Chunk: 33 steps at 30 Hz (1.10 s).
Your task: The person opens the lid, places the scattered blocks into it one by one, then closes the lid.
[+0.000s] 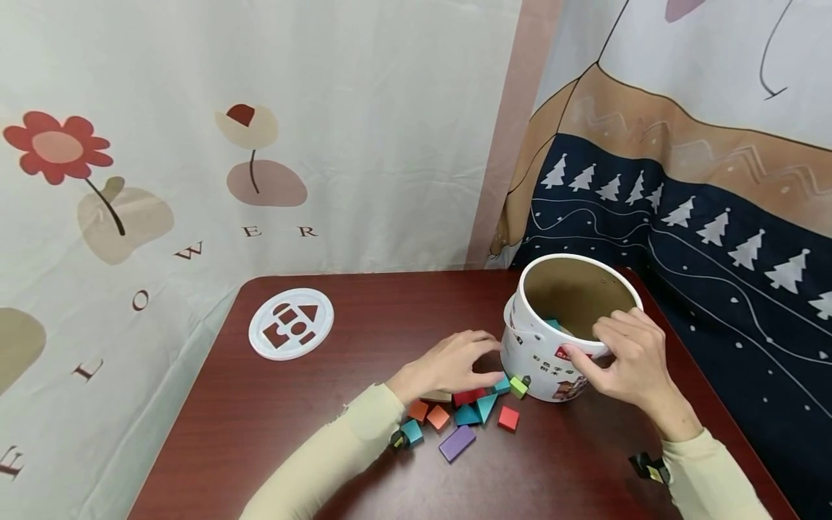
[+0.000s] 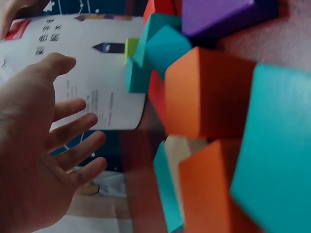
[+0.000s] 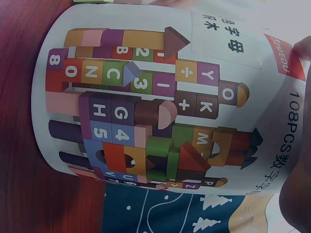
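A white printed bucket [image 1: 539, 372] stands at the right of the table, tilted slightly. My right hand [image 1: 630, 357] grips its near rim, thumb outside and fingers over the edge. Inside the bucket a teal block [image 1: 552, 324] shows; the rest of the inside is mostly hidden. My left hand [image 1: 451, 363] is beside the bucket, above a pile of blocks, fingers loosely spread and holding nothing. Around it lie a purple block [image 1: 458, 443], a red cube [image 1: 508, 419], a lime-green block [image 1: 518, 387], an orange block [image 2: 209, 92] and several teal ones. Pictures of lettered blocks cover the bucket wall [image 3: 121, 17].
A round white lid [image 1: 323, 325] with shaped cut-outs lies at the table's far left. The dark red-brown table [image 1: 383, 318] ends against a printed curtain [image 1: 390, 144] at the back. Dark blue cloth [image 1: 734, 339] with white trees hangs past its right edge.
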Each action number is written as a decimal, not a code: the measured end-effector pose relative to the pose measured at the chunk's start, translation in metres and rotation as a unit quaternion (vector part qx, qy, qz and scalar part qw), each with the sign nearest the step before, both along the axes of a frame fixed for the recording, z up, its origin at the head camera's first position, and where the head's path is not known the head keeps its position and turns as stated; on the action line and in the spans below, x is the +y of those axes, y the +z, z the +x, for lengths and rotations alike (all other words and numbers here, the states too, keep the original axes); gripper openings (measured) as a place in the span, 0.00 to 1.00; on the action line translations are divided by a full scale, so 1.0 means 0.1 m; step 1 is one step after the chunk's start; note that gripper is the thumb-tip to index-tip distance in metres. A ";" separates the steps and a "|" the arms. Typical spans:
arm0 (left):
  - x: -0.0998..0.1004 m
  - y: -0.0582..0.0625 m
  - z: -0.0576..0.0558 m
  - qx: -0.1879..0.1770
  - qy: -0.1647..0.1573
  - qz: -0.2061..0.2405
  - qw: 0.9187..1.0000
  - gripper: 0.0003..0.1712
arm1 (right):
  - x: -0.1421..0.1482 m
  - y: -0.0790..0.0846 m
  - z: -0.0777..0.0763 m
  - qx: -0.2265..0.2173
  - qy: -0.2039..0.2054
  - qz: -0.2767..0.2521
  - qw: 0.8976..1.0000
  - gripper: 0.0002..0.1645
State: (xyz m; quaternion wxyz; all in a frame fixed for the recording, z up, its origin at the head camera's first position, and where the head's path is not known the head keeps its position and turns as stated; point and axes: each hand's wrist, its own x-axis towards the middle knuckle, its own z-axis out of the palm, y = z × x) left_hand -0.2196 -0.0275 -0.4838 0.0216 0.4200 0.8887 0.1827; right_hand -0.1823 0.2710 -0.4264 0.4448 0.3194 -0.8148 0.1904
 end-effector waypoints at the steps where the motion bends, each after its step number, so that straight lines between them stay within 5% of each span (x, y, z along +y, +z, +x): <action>1: 0.02 -0.01 0.02 -0.003 0.003 -0.006 1.000 0.33 | 0.00 0.00 0.00 0.000 0.000 0.000 1.000 0.34; 15: 0.22 -0.18 0.14 -0.002 -0.005 -0.020 1.000 0.25 | -0.01 0.00 0.00 0.004 0.003 -0.003 1.000 0.34; 33: 0.26 -0.27 0.11 -0.004 -0.003 0.007 1.000 0.15 | -0.10 0.10 0.04 0.019 0.015 -0.016 1.000 0.33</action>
